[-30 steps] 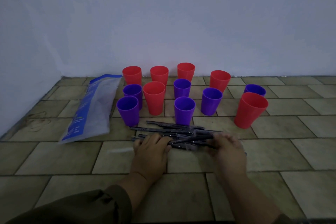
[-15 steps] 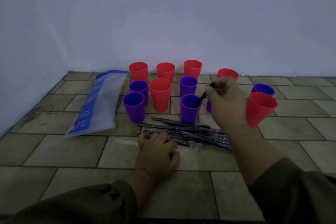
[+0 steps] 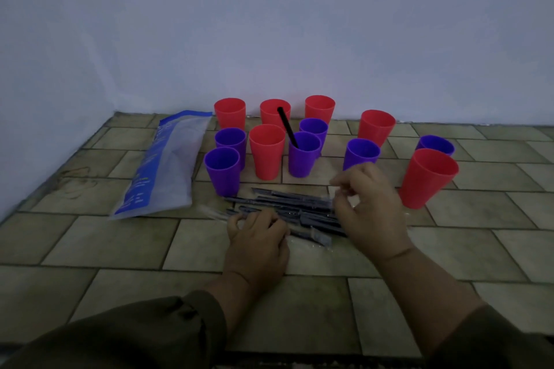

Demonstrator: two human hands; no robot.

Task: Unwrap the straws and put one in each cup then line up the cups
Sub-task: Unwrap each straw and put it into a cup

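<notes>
Several red and purple cups stand on the tiled floor. A black straw (image 3: 287,128) leans in the front middle purple cup (image 3: 303,159); the other cups, such as the red cup (image 3: 266,156) beside it, look empty. A pile of wrapped straws (image 3: 287,207) lies in front of the cups. My left hand (image 3: 257,238) rests with curled fingers on the pile's left end; its grip is hidden. My right hand (image 3: 370,208) hovers over the pile's right end, fingers bent and apart, with nothing in them that I can see.
A blue and clear plastic bag (image 3: 168,165) lies flat to the left of the cups. A clear empty wrapper (image 3: 211,213) lies just left of my left hand. A large red cup (image 3: 427,180) stands close to my right hand. The wall runs right behind the cups.
My right hand let the black straw go in the purple cup and came back down to the pile. My left hand shifted slightly onto the pile's left end.
</notes>
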